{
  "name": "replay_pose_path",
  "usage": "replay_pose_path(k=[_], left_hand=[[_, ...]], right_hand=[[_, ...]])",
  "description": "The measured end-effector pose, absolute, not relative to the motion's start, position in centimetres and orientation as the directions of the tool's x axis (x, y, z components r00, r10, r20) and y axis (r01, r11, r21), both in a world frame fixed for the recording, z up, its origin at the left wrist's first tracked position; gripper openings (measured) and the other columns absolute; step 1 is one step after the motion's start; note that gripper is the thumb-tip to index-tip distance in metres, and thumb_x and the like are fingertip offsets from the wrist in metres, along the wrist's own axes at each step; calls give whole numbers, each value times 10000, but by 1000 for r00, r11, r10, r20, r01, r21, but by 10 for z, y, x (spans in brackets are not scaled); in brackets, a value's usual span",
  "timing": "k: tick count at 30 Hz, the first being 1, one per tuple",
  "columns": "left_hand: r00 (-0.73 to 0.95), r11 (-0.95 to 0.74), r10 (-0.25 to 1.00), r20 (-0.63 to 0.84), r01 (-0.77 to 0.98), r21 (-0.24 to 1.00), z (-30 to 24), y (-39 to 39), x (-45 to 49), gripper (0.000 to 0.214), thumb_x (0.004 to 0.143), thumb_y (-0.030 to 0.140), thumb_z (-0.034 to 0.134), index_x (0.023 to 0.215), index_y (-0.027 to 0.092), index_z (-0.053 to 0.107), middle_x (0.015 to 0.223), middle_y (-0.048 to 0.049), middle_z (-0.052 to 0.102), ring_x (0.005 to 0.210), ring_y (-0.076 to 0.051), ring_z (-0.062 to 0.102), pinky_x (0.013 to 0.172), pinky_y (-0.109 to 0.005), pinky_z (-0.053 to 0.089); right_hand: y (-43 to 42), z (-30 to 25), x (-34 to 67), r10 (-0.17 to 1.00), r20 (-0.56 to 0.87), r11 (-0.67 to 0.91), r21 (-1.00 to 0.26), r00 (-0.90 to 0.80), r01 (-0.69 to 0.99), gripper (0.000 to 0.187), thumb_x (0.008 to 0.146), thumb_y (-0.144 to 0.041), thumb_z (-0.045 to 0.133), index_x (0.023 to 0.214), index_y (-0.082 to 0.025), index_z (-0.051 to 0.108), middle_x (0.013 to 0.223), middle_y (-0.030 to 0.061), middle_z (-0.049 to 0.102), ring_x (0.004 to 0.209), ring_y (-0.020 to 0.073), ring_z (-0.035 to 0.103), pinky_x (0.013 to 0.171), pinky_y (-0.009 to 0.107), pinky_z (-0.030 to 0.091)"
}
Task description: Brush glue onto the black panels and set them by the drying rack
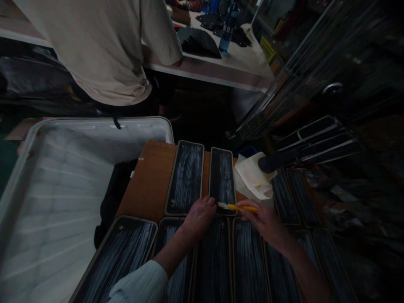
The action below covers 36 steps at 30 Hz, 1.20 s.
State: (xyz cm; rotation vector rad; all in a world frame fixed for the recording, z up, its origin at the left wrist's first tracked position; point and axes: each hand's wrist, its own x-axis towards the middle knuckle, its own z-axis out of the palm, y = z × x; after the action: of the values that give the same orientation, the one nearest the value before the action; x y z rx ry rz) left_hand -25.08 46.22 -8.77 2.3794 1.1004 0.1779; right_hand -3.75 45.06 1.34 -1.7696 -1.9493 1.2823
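Note:
My right hand is closed round the yellow handle of a small brush. The brush's pale bristles point left, over the lower end of a dark rectangular panel with a light rim and whitish streaks. At that panel's lower left corner, my left hand has its fingers curled together on the edge; the fingertips are partly hidden. Just left of it lies a similar streaked panel. Several more such panels, among them one at the near left, lie in a row under my forearms.
Brown board lies beneath the panels. A big white bin stands on the left. Crumpled pale cloth or paper sits beside a dark rounded object. Ahead, a person in a beige shirt is at a worktable with a bottle.

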Motion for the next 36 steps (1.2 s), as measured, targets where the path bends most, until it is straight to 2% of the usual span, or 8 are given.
replay_pose_path(k=[4,7,11,16,21,24,30,36], left_hand=[[649,-514,755,-93,674,531,-89,462,-251,116,927,162,536,910,151,650,980,-64,630,937,-223,575,827,-358,505],[643,-511,760,-93,680,526,-91,462,-251,115,926,164,540,897,154,650,963,-61,632,923,-222,576,824,-357,506],[648,-518,755,-103,686,511,-93,462,-249,83,904,141,569,882,144,649,957,-67,631,920,-223,577,835,-357,506],[634,-507,765,-112,701,502,-97,461,-246,62,898,162,586,878,150,643,961,-66,622,946,-237,574,842,-375,509],[621,-497,775,-116,712,496,-99,460,-245,44,889,152,594,888,151,638,979,-67,619,970,-245,575,864,-385,516],[616,-490,778,-119,715,498,-99,460,-244,48,889,146,593,895,152,641,986,-65,618,988,-243,575,882,-384,516],[607,-485,788,-102,715,503,-100,460,-244,39,887,152,603,876,155,640,964,-64,615,959,-235,577,857,-383,524],[604,-480,790,-104,715,507,-95,461,-247,86,909,142,562,901,155,646,962,-58,620,953,-231,573,850,-377,517]], right_hand=[[494,2,-37,809,-492,-251,-784,-321,568,280,927,-434,537,1056,-211,646,905,20,679,660,142,650,615,275,548],[523,-12,-37,839,-437,-227,-822,-323,523,269,903,-414,562,1022,-188,646,820,8,664,620,134,642,579,257,518],[556,-34,-38,913,-294,-105,-839,-282,535,249,897,-371,547,1020,-177,644,833,19,670,614,135,652,527,241,476],[586,-54,-41,990,-31,50,-831,-135,554,259,914,-415,533,1037,-212,638,951,35,690,688,161,690,504,239,475],[601,-61,-50,976,206,208,-754,-75,623,245,957,-401,499,1084,-242,635,1031,31,691,724,155,695,627,276,539],[604,-70,-55,953,287,275,-680,-99,680,247,978,-375,461,1106,-255,635,1096,37,682,824,171,692,737,313,564],[568,-73,-61,945,168,328,-515,-281,792,216,984,-298,463,1122,-267,627,1090,37,684,1029,216,666,860,356,549],[485,-50,-50,907,-44,329,-545,-419,771,226,989,-249,461,1167,-271,600,1095,30,680,1030,180,667,887,318,539]])
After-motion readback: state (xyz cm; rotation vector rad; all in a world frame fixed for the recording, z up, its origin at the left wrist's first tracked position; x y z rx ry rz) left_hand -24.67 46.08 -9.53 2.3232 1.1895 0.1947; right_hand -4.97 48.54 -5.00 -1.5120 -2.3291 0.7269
